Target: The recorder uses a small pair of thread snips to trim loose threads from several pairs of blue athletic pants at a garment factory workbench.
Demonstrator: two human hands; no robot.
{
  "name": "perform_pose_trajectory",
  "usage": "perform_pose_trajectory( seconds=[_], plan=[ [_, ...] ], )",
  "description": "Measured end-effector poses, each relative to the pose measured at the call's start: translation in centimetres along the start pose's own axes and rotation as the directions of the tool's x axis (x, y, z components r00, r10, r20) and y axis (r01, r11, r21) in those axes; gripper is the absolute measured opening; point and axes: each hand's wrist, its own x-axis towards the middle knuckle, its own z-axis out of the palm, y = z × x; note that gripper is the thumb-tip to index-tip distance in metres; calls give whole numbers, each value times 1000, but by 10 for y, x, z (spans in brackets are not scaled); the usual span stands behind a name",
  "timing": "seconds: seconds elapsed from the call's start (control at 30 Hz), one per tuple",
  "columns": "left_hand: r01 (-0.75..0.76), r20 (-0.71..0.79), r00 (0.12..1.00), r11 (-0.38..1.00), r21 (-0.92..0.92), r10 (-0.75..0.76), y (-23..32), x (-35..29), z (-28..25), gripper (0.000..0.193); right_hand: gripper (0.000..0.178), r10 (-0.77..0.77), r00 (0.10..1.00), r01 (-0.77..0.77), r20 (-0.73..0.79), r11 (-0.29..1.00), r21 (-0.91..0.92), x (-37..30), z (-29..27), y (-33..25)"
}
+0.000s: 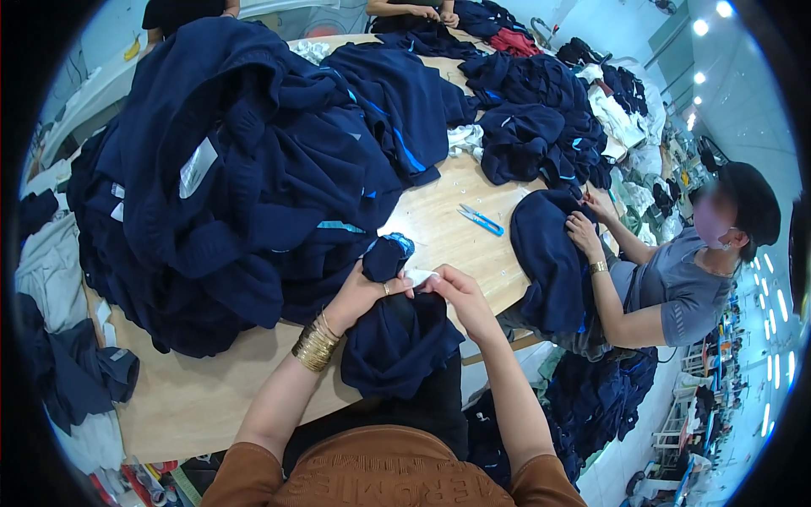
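A navy garment (399, 346) hangs over the near table edge in front of my body, with one bunched end standing up at my left hand. My left hand (369, 291), bangles at its wrist, is closed around the cloth. My right hand (456, 296) pinches a small white piece (418, 277), a label or fabric scrap, against the garment. Fingertips of both hands nearly meet there. Past my hands, blue-handled thread snips (481, 220) lie on the table.
A tall heap of navy garments (253, 194) rises at the left. More navy garments (528, 80) cover the far right. A co-worker (684, 262) in a cap and mask sits at the right, handling a navy garment (549, 253). The wooden table (194, 393) has white scraps on it.
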Motion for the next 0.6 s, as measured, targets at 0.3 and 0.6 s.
perform_pose_trajectory(
  seconds=[0.3,0.6],
  plan=[
    [-65,4,998,996,68,65,-11,1,24,42,23,-14,936,8,-352,1000,-19,1,5,-8],
    [-147,21,980,640,754,200,-8,-1,38,59,21,-116,914,100,-388,993,-61,3,23,0]
  ],
)
